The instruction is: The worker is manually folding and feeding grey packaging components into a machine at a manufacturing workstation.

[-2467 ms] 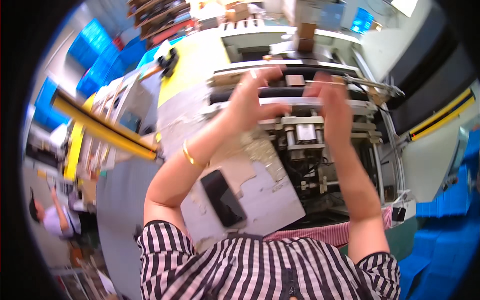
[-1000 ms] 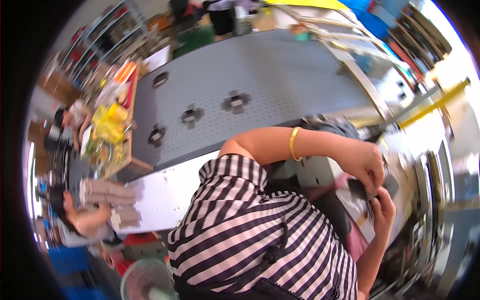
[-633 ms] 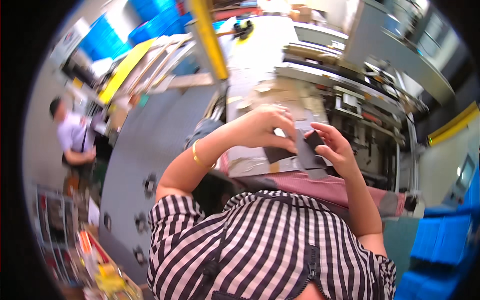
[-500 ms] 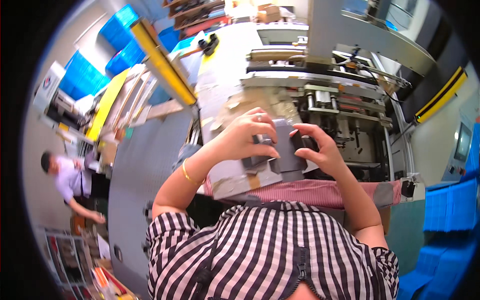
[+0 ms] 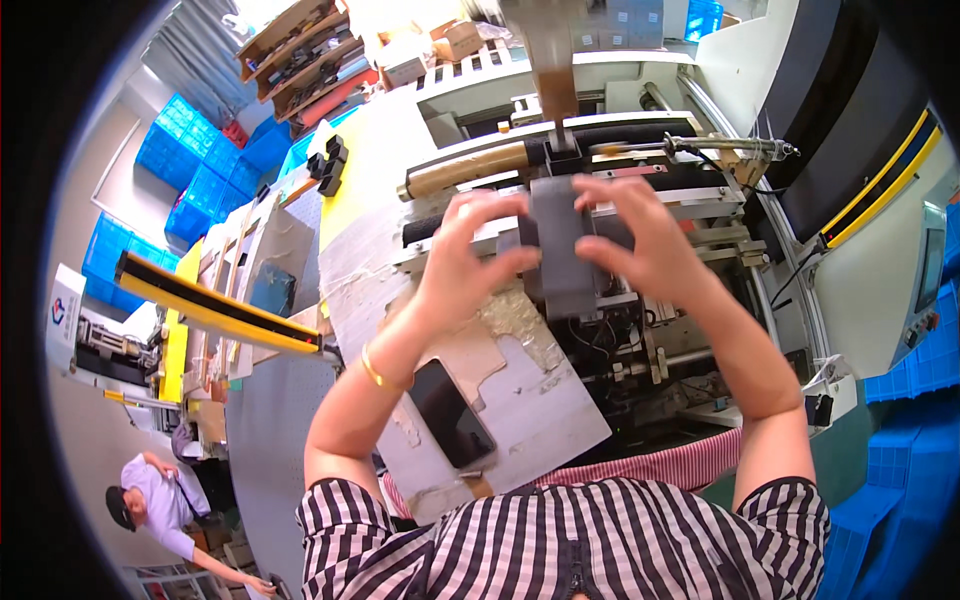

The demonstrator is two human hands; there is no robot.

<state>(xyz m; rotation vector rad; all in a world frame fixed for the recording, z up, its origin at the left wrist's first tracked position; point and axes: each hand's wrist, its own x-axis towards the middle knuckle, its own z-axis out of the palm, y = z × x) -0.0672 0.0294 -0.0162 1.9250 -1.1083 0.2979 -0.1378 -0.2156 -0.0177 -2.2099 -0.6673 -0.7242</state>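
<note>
Grey panel [image 5: 562,240] with darker side flaps, head view: I locate it between the two hands, above the bars of the machine [image 5: 715,207]. Left hand [image 5: 455,262]: grip with thumb and fingers spread, tips at the panel's left edge. Right hand [image 5: 650,238]: grip likewise spread, tips at the right edge. Whether either grip pinches the panel, I cannot tell.

Containers, same view: blue crates [image 5: 200,150] are stacked at the upper left; I cannot make out their contents. Further blue crates [image 5: 895,480] stand at the lower right. Small black box-like pieces [image 5: 328,165] rest on a yellow surface [image 5: 375,165]. Cardboard boxes [image 5: 460,40] sit beyond the machine, near a wooden shelf [image 5: 275,45] loaded with items too small for me to identify. On the light-grey bench [image 5: 545,410], a black phone [image 5: 452,412] lies flat, near the left forearm.
</note>
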